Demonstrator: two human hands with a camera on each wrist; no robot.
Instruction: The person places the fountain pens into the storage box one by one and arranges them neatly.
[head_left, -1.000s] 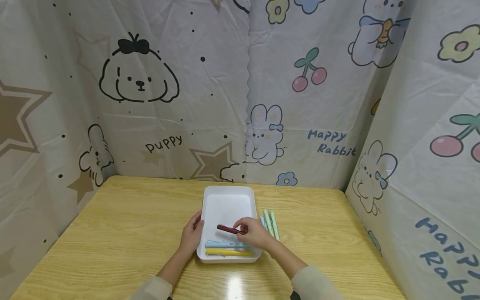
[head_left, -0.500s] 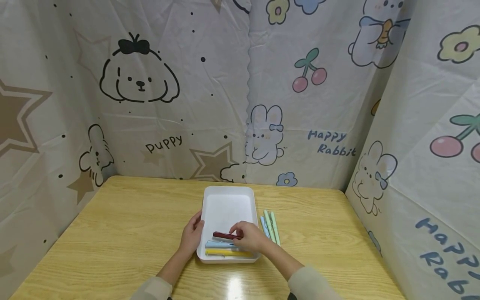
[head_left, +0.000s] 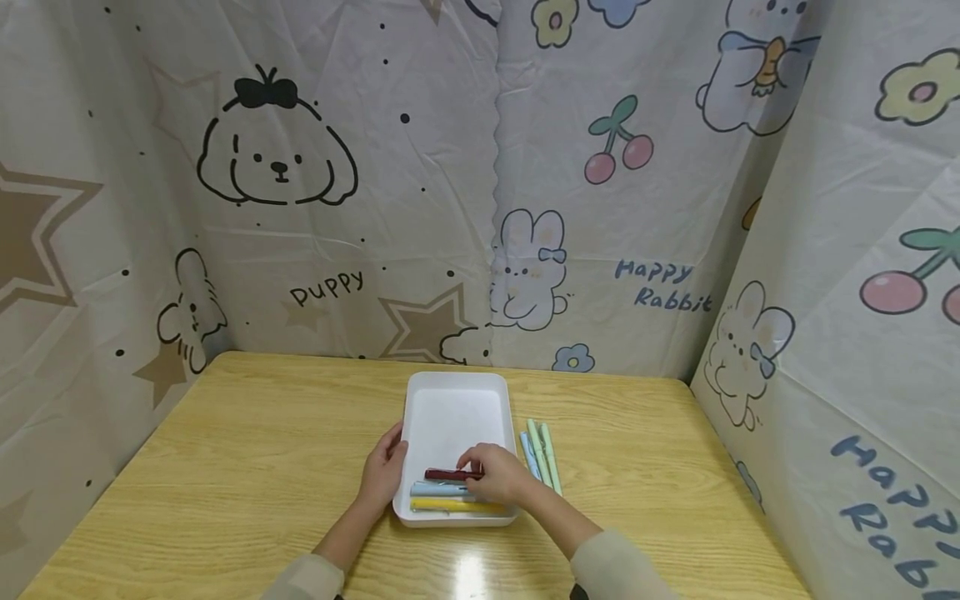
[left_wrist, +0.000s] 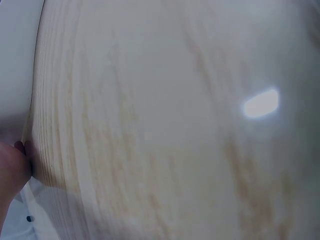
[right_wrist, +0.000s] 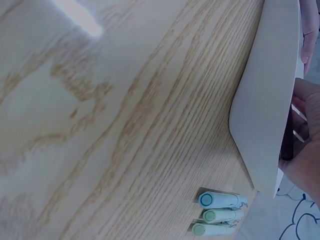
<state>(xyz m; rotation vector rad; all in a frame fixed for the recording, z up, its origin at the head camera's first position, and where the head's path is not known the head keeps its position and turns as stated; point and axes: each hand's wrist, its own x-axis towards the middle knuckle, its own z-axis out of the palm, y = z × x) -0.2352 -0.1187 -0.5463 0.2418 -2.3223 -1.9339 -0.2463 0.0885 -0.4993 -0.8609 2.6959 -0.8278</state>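
A white tray point(head_left: 459, 400) stands on the table, one short side toward me. My left hand point(head_left: 383, 472) holds its left wall, thumb and fingers at the edge; a bit of that hand point(left_wrist: 12, 167) shows in the left wrist view. My right hand point(head_left: 498, 475) reaches over the tray's right wall and pinches a dark red pen point(head_left: 447, 474), low inside the tray. The pen's right end is hidden by the fingers. Just in front of it lie a light blue pen point(head_left: 431, 489) and a yellow pen point(head_left: 450, 505), side by side across the tray.
To the right of the tray, a light blue pen point(head_left: 529, 454) and two light green pens point(head_left: 551, 458) lie on the wooden table point(head_left: 300, 433). Their ends face the right wrist camera. A printed cloth point(head_left: 420, 167) hangs behind the table and at both sides.
My right hand has lowered the dark red pen toward me and slightly left, bringing it close alongside the light blue pen. The left hand and tray have stayed put.
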